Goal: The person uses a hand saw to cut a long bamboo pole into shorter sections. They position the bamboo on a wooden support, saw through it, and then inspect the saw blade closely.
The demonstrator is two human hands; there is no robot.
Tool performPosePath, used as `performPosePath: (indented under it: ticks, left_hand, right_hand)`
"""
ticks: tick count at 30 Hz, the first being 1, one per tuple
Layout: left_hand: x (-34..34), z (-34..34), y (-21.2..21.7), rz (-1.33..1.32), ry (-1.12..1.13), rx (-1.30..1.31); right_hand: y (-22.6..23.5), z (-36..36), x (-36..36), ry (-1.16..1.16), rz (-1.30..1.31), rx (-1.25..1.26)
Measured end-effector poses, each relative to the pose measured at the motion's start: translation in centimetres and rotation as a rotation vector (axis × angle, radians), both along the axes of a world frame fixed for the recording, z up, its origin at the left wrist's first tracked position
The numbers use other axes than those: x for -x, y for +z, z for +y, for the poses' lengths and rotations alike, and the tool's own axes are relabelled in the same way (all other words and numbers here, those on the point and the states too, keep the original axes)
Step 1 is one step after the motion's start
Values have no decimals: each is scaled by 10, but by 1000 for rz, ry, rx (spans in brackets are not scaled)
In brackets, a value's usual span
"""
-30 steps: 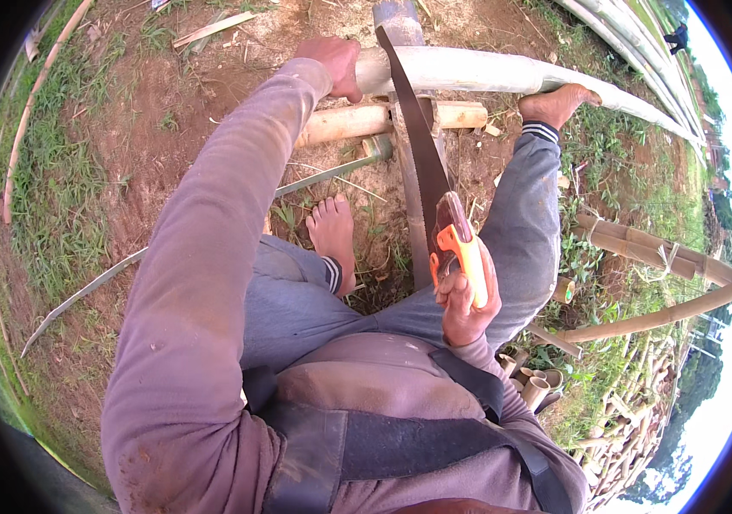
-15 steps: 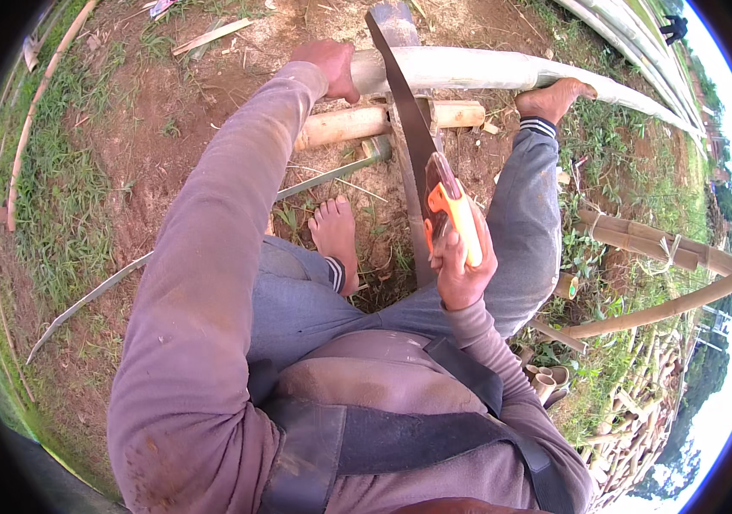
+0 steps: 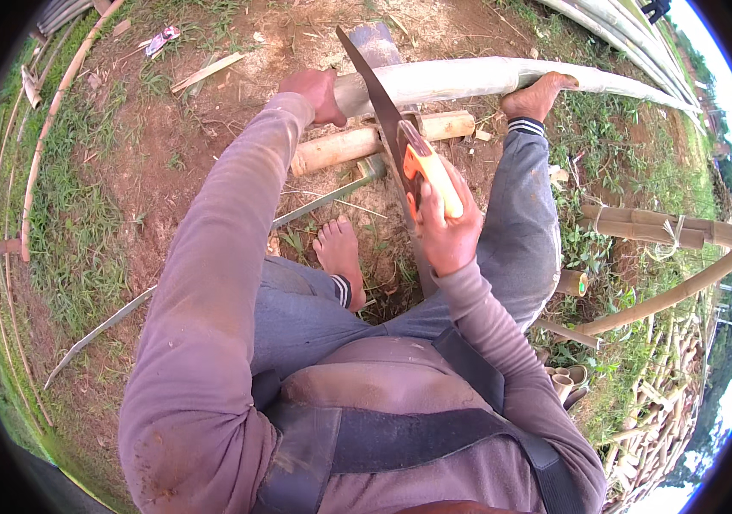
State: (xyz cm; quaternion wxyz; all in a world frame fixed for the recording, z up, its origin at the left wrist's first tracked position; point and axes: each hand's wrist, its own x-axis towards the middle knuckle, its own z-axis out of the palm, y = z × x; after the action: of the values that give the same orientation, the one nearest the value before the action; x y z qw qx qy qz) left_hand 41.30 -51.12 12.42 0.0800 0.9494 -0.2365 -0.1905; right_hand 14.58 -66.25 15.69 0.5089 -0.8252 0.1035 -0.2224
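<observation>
My right hand (image 3: 453,218) is wrapped round the orange handle of a hand saw (image 3: 374,90). Its dark blade slants up and to the left across a pale bamboo pole (image 3: 460,79), close to the pole's left end. That left end is gripped by my left hand (image 3: 315,92), fingers curled over it. Farther right, my bare right foot (image 3: 537,98) presses on the pole. Just nearer than the pole lies a shorter bamboo piece (image 3: 336,151), across a wooden plank (image 3: 373,41). How deep the blade sits in the pole, I cannot tell.
My left foot (image 3: 338,248) rests on the dirt beside a thin bamboo strip (image 3: 319,204). On the right stands a lashed bamboo frame (image 3: 640,227), with a heap of cut bamboo (image 3: 661,398) nearer. Long poles (image 3: 606,30) lie at the far right.
My right hand has pushed the saw forward and to the left, so its tip reaches farther past the pole. My left hand keeps its hold, and the whole view has shifted slightly.
</observation>
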Motion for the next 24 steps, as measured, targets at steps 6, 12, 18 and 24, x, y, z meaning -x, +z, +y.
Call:
performPosePath:
  ticks: [6,12,18,24]
  left_hand:
    - [5,-9,-12,-8,-68,-65]
    - [-1,-4,-8,-36,-27,15]
    - [-1,-4,-10,37,-91,16]
    - [0,1,-14,-57,-39,23]
  right_hand:
    - [-15,-13,58,8,-38,-19]
    - [-11,-1,-103,-20,73,-141]
    - [-16,-3,24,-84,132,-265]
    - [-22,-4,6,9,-104,166]
